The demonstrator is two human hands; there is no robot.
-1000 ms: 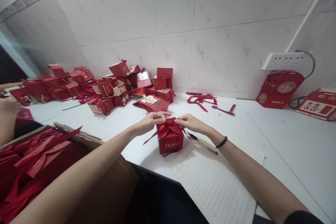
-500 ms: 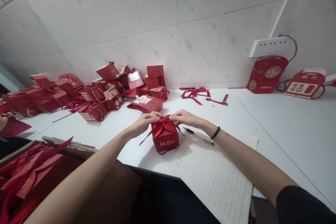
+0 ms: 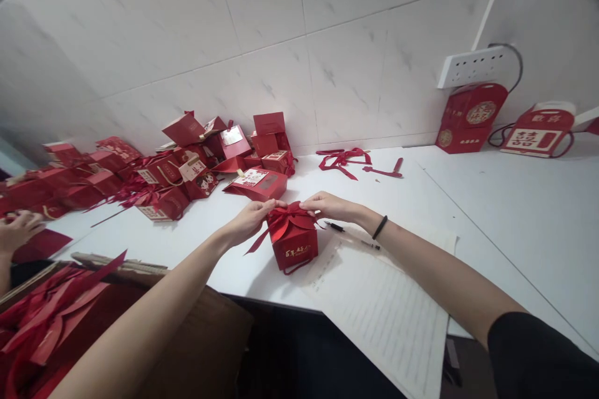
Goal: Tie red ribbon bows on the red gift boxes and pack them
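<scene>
A small red gift box [image 3: 297, 252] with gold lettering stands near the front edge of the white table. On its top is a red ribbon bow [image 3: 287, 214], with one tail hanging to the left. My left hand [image 3: 255, 219] pinches at the bow's left side, fingers closed at the ribbon. From the other side my right hand [image 3: 325, 206] is closed on the ribbon at the box's top right. Fingertips partly hide the bow's ends. Just right of the box, a pen [image 3: 350, 234] rests by lined sheets of paper [image 3: 379, 305] with some writing.
Many red boxes [image 3: 161, 202] are heaped at the back left. Loose red ribbons [image 3: 344, 162] lie near the wall. Two bags [image 3: 470, 118] stand below a power strip [image 3: 472, 67]. A carton [image 3: 121, 265] of red boxes is at lower left, beside another person's hand [image 3: 21, 230].
The view has shifted slightly. Both my hands stay at the bow, and the box appears turned or tilted a little. The other person's hand has come further into view at the left.
</scene>
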